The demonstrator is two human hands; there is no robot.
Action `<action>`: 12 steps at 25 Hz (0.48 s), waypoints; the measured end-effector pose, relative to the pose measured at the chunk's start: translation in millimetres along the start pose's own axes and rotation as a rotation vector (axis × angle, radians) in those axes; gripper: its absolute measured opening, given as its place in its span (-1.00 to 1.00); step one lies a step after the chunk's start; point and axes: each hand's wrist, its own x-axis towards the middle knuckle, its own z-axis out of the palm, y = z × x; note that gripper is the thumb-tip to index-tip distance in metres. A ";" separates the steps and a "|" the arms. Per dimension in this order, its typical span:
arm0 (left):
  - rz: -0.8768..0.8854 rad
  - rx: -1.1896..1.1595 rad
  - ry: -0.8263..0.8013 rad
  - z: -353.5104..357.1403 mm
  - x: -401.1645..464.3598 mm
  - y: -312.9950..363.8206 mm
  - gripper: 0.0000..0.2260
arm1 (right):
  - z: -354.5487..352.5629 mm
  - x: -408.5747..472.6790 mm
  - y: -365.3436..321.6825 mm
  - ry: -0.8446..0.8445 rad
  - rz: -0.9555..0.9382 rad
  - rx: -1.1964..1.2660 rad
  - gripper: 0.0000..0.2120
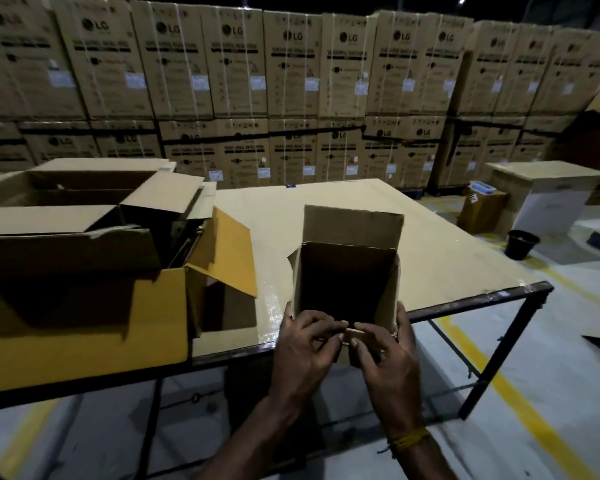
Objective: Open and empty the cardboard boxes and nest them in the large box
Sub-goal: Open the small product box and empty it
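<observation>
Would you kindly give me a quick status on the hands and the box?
Left hand and right hand both gripping small open box's near rim. Inside dark, contents unclear. Large box sits open at left; nothing between.

Left hand [305,351] and right hand [387,358] side by side, fingers [364,329] curled, pinching small box [347,282] rim

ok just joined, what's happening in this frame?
A person stands at the table holding a small cardboard box at its near edge. The box is open on top and looks empty, though its inside is dark. The left hand and right hand both pinch its near flap. The large box sits open on the table's left side, with other opened boxes behind it. The small box isn't nested yet.
</observation>
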 end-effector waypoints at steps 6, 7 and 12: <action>0.097 -0.015 0.048 -79.3 11.1 -11.9 -0.82 | 39.5 -7.2 -68.2 0.082 -0.096 0.003 -0.70; 0.117 -0.021 0.059 -95.7 15.0 -15.7 -0.82 | 48.8 -6.0 -81.9 0.097 -0.116 0.002 -0.68; 0.271 -0.071 0.138 -194.0 47.0 -35.2 -0.86 | 111.1 -1.0 -167.4 0.216 -0.224 0.029 -0.64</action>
